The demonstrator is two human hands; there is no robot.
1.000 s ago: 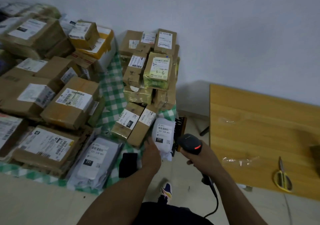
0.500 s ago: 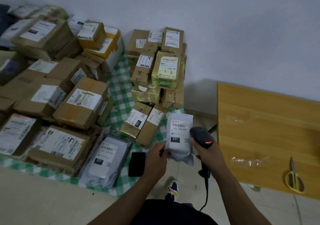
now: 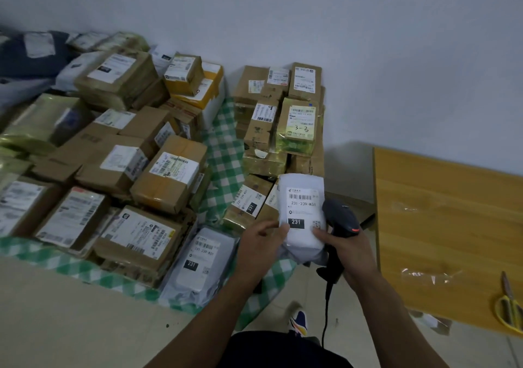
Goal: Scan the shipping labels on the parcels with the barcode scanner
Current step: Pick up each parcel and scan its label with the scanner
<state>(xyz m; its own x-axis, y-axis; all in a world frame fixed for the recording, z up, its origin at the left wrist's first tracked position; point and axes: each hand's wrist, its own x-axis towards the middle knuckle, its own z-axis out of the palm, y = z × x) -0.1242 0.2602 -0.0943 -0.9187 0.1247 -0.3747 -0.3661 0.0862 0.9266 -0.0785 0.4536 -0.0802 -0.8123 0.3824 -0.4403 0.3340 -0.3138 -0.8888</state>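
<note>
left fingers (image 3: 267, 224) and thumb pinch the lower left edge of the white parcel (image 3: 301, 241); left hand (image 3: 259, 244) below them. right hand (image 3: 351, 251) gripping the handle of the barcode scanner (image 3: 339, 217), its thumb pressed on the parcel's lower right corner. parcel held upright in the air, shipping label (image 3: 302, 207) facing the camera, reads 231-239-k01. scanner head just beside the parcel at its 3 o'clock, small red light lit; cable (image 3: 327, 305) hangs toward 6. from the parcel: stacked cartons (image 3: 261, 129) at 12, grey mailer (image 3: 198, 257) on green checked cloth (image 3: 226, 155) at 8, wooden table (image 3: 441, 212) at 3, yellow scissors (image 3: 509, 308) on it at 4.
</note>
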